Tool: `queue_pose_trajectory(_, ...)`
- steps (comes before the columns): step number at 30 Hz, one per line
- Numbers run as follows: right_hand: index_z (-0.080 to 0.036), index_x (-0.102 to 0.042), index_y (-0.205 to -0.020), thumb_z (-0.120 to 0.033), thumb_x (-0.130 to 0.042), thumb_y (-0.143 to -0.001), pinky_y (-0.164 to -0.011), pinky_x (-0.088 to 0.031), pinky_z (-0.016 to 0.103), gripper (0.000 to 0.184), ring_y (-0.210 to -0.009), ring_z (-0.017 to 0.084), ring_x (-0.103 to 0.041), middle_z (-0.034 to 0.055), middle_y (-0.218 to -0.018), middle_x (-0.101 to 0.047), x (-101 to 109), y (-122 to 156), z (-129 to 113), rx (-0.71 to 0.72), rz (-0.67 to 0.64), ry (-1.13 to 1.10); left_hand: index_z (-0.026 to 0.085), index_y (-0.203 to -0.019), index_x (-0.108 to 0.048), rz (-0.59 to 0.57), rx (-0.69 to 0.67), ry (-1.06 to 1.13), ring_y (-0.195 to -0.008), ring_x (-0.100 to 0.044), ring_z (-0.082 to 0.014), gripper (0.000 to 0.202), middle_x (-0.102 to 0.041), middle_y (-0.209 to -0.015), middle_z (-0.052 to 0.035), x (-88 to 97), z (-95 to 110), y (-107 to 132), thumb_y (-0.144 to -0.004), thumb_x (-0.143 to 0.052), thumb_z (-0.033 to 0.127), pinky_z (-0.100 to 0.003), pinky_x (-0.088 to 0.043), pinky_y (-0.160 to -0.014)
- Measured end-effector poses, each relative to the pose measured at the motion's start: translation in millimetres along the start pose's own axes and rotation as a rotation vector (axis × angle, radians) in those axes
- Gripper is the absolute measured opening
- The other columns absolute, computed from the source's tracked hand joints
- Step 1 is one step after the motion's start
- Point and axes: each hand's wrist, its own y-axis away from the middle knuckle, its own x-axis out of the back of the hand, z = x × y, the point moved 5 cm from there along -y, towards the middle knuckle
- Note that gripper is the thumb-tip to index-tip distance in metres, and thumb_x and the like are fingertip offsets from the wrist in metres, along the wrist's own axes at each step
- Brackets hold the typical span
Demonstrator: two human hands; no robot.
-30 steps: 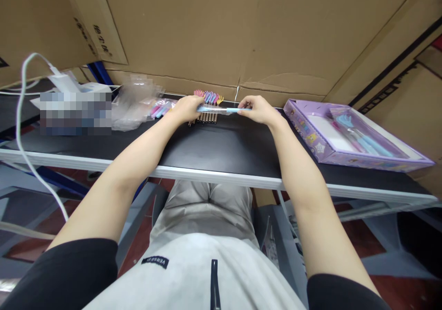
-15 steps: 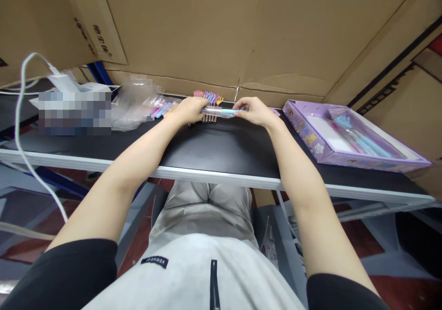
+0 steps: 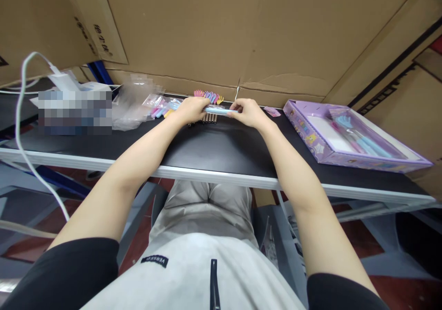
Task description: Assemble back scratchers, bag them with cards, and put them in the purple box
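Observation:
Between my hands lies a light blue back scratcher (image 3: 219, 110) in a clear plastic sleeve, held level above the black table. My left hand (image 3: 193, 109) is closed around the sleeve, and a light blue claw-shaped end shows just left of it. My right hand (image 3: 247, 111) pinches the right end of the blue handle between thumb and fingers. Behind and below stands a row of back scratchers with claw heads (image 3: 209, 96) in pink, purple, blue and yellow, their metal rods pointing toward me. My left hand partly hides this row.
Left of my hands lie clear plastic bags (image 3: 133, 102) and several coloured handles (image 3: 159, 111). A purple box (image 3: 321, 151) with bagged back scratchers (image 3: 362, 137) stands on the right. A small pink packet (image 3: 272, 111) lies near the cardboard wall (image 3: 276, 38). A white cable (image 3: 22, 98) hangs at left.
The blue handle has slid left, deeper into the sleeve, and my right hand has moved slightly left with it. The pink packet behind my right hand now shows more fully.

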Motion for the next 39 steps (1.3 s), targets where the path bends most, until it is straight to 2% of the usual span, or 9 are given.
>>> queue_pose_trajectory(6,-0.018,-0.077,-0.087,-0.043,-0.080,-0.088,-0.085,-0.052,0.036,0.025,-0.084,0.023,-0.067,0.0065,-0.082,-0.074,5.4,2.7,1.3,-0.024,-0.040,0.048,0.019,-0.115,-0.075,0.029,-0.002,0.013,-0.116,-0.074,-0.0335,0.031,-0.080,-0.118,-0.0142,-4.9,-4.2,-2.1,-0.089,-0.059,0.014,-0.036,-0.054,-0.090)
queue_pose_trajectory(16,-0.015,-0.072,-0.094,-0.036,-0.076,-0.092,-0.077,-0.054,0.029,0.021,-0.071,0.016,-0.067,0.0039,-0.074,-0.072,-10.3,4.3,-7.6,0.007,-0.180,-0.164,0.018,-0.120,-0.074,-0.005,-0.052,0.010,-0.117,-0.075,-0.0329,0.034,-0.080,-0.120,-0.0152,1.6,10.0,-0.3,-0.091,-0.059,0.012,-0.034,-0.053,-0.088)
queue_pose_trajectory(19,-0.014,-0.073,-0.096,-0.033,-0.073,-0.092,-0.085,-0.055,0.033,0.019,-0.080,0.019,-0.069,0.0068,-0.084,-0.075,-2.7,0.7,-2.2,0.019,-0.096,-0.065,0.018,-0.121,-0.075,0.006,-0.074,-0.003,-0.115,-0.075,-0.0329,0.035,-0.081,-0.117,-0.0152,2.7,11.2,-0.4,-0.091,-0.059,0.012,-0.034,-0.054,-0.089)
queue_pose_trajectory(24,-0.015,-0.074,-0.112,-0.033,-0.062,-0.100,-0.108,-0.051,0.044,0.025,-0.114,0.027,-0.069,0.0140,-0.119,-0.077,7.0,-0.7,-9.6,0.104,0.146,0.039,0.015,-0.119,-0.077,0.025,-0.159,0.011,-0.115,-0.076,-0.0337,0.035,-0.081,-0.115,-0.0161,1.9,20.6,-1.9,-0.089,-0.060,0.011,-0.035,-0.055,-0.092)
queue_pose_trajectory(27,-0.013,-0.074,-0.116,-0.037,-0.069,-0.099,-0.102,-0.054,0.039,0.030,-0.107,0.025,-0.071,0.0123,-0.114,-0.078,-4.8,2.7,-18.9,0.079,0.019,-0.084,0.014,-0.121,-0.076,0.051,-0.238,0.024,-0.116,-0.076,-0.0337,0.036,-0.081,-0.115,-0.0164,-0.2,27.0,-2.8,-0.089,-0.060,0.011,-0.036,-0.055,-0.093)
queue_pose_trajectory(30,-0.009,-0.074,-0.115,-0.034,-0.077,-0.096,-0.082,-0.057,0.029,0.032,-0.080,0.017,-0.069,0.0057,-0.088,-0.077,-19.2,8.7,-23.5,-0.047,-0.176,-0.295,0.014,-0.121,-0.077,0.085,-0.317,0.044,-0.113,-0.077,-0.0331,0.036,-0.081,-0.111,-0.0162,-4.7,30.9,-4.2,-0.090,-0.058,0.011,-0.036,-0.054,-0.092)
queue_pose_trajectory(33,-0.008,-0.072,-0.122,-0.026,-0.082,-0.092,-0.069,-0.054,0.023,0.037,-0.063,0.011,-0.062,-0.0008,-0.073,-0.071,-26.4,13.8,-23.0,-0.180,-0.258,-0.502,0.014,-0.117,-0.079,0.090,-0.365,0.062,-0.111,-0.077,-0.0330,0.032,-0.080,-0.108,-0.0166,-8.0,32.5,-7.3,-0.093,-0.058,0.013,-0.038,-0.053,-0.093)
queue_pose_trajectory(36,-0.009,-0.067,-0.136,-0.022,-0.082,-0.092,-0.067,-0.056,0.021,0.048,-0.062,0.010,-0.062,-0.0008,-0.076,-0.073,-26.8,13.8,-20.4,-0.241,-0.228,-0.614,0.014,-0.123,-0.076,0.075,-0.348,0.056,-0.124,-0.072,-0.0356,0.032,-0.078,-0.121,-0.0180,5.2,27.9,-10.2,-0.096,-0.063,0.025,-0.044,-0.050,-0.106)
queue_pose_trajectory(39,-0.010,-0.064,-0.143,-0.019,-0.075,-0.098,-0.069,-0.059,0.023,0.047,-0.066,0.011,-0.066,0.0033,-0.086,-0.075,-20.5,9.1,-12.0,-0.304,-0.107,-0.569,0.014,-0.147,-0.064,0.022,-0.194,0.060,-0.146,-0.058,-0.0397,0.059,-0.068,-0.148,-0.0180,41.9,-3.9,-6.3,-0.094,-0.074,0.040,-0.051,-0.040,-0.122)
